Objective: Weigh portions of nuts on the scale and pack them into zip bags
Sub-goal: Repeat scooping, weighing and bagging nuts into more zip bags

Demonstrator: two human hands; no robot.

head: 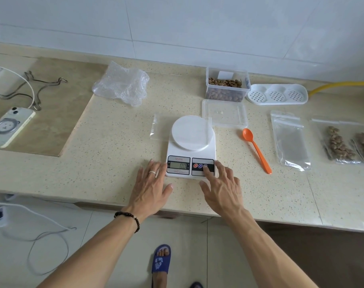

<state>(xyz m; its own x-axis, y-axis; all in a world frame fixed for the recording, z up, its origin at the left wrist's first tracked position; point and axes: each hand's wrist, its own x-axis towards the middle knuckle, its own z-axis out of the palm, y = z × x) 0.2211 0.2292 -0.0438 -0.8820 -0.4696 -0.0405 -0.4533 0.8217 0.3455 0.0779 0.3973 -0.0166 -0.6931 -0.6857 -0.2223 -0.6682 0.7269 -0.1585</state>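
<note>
I have my left hand flat and open against the lower left corner of the white digital kitchen scale, probably to keep it from sliding, while my right hand, fingers loosely extended, presses one fingertip on the rightmost button, likely to zero the reading. The round platform is bare. The clear plastic box of brown nuts sits open at upper right of centre, its clear lid lying on the tabletop just behind the scale. Right of the scale lies the orange plastic spoon, then an empty clear zip bag, then filled zip bags at the right edge. Nothing blocks the reach to the spoon.
</note>
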